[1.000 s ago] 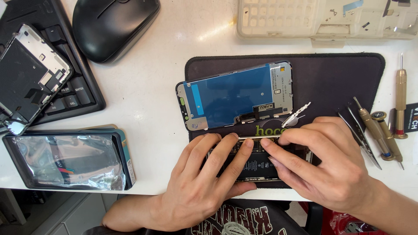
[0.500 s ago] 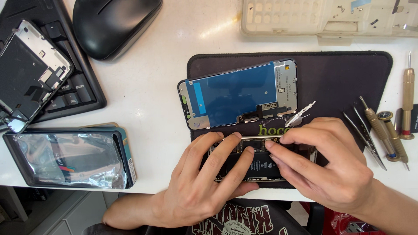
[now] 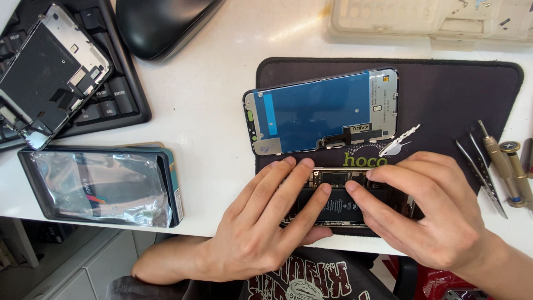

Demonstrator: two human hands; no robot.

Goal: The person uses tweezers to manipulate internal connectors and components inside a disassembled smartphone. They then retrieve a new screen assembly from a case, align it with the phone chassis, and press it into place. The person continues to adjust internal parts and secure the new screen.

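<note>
An opened phone body (image 3: 340, 195) with a black battery lies on a dark work mat (image 3: 455, 100) near the table's front edge. My left hand (image 3: 266, 228) rests its fingers on the phone's left half and steadies it. My right hand (image 3: 427, 214) presses its fingertips on the phone's top right part, near the circuit board. A detached phone screen (image 3: 322, 111) with a blue back lies face down on the mat just beyond the phone. A small silver metal bracket (image 3: 398, 140) sits by the screen's lower right corner.
Tweezers (image 3: 482, 169) and screwdrivers (image 3: 502, 164) lie at the mat's right edge. A second screen assembly (image 3: 47, 75) rests on a black keyboard (image 3: 125, 89) at far left. A black box with a foil bag (image 3: 100, 183) stands front left. A mouse (image 3: 164, 22) and a parts tray (image 3: 433, 19) lie at the back.
Both hands stayed on the phone with only slight finger shifts. The view has drifted a little, so everything sits slightly lower and to the right.
</note>
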